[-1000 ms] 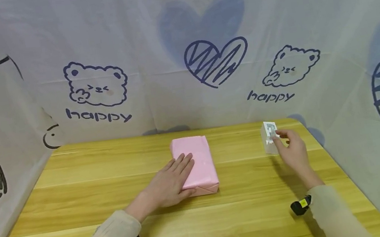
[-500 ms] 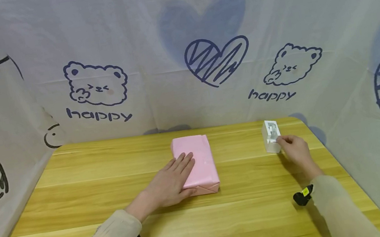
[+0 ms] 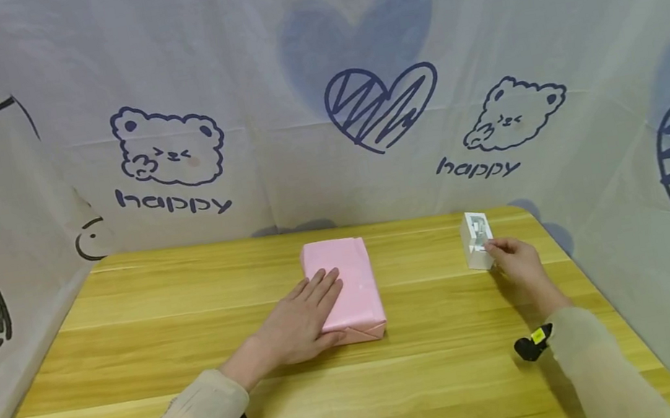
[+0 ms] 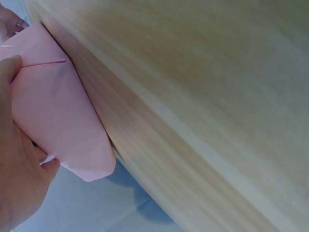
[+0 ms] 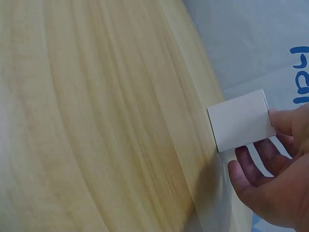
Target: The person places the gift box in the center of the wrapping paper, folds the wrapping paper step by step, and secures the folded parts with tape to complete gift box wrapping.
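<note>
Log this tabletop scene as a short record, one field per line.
Left hand: the left hand rests spread on the pink rectangular paper-wrapped package
Right hand: fingertips of the right hand at the right side of the small white rectangular box; firmness of grip unclear
Package position: flat on the yellowish wood-grain table, left of the box
Box position: near the table's far right corner
Backdrop: whitish cloth printed with hearts, bears and "happy"
</note>
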A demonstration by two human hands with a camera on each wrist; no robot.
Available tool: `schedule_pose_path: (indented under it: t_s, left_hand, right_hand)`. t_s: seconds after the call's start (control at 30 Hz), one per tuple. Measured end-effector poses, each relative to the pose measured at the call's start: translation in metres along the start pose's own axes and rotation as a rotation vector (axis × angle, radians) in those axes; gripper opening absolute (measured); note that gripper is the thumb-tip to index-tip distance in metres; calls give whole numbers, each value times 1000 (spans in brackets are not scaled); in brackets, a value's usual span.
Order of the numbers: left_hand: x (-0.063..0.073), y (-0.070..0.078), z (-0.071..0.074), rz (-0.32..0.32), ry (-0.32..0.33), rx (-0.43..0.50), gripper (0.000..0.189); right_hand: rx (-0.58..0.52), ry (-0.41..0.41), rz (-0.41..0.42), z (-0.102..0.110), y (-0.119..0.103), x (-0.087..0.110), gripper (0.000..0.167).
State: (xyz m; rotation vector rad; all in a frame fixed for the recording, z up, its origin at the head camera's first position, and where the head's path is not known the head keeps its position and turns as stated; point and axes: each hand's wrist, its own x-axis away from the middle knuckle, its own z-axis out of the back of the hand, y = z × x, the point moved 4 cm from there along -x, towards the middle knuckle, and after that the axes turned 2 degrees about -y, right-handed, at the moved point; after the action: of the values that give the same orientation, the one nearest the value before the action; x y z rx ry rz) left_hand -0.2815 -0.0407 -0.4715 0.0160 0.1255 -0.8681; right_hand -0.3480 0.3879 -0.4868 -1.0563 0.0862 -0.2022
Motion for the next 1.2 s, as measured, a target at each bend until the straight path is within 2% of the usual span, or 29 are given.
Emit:
schedule_pose_path:
  t_s: [0.13, 0.27, 0.4, 0.53, 0.8, 0.9, 1.07, 1.2]
  left_hand:
    - [0, 0, 0, 1, -2, -1, 83]
    - [1, 0, 0, -3, 2, -8, 83]
    - [1, 0, -1, -5, 2, -16, 83]
    - [1, 0, -1, -1, -2, -13, 84]
    - [0, -3, -3, 8, -15, -9, 84]
    - [-1, -2, -3, -1, -19, -16, 84]
    - [-1, -1, -2, -6, -9, -18, 84]
    - [-1, 0, 0, -2, -3, -17, 84]
  right_hand:
    - [-20, 41, 4, -2, 0, 1, 41]
    - [-70, 54, -28, -3, -2, 2, 37]
    - [-130, 20, -70, -5, -3, 4, 35]
    - [-151, -26, -84, -6, -6, 6, 41]
    - [-148, -109, -62, -10, -7, 10, 52]
    - [-169, -66, -73, -9, -5, 13, 50]
    - [-105, 80, -53, -9, -5, 24, 41]
    - [-71, 137, -51, -11, -6, 30, 39]
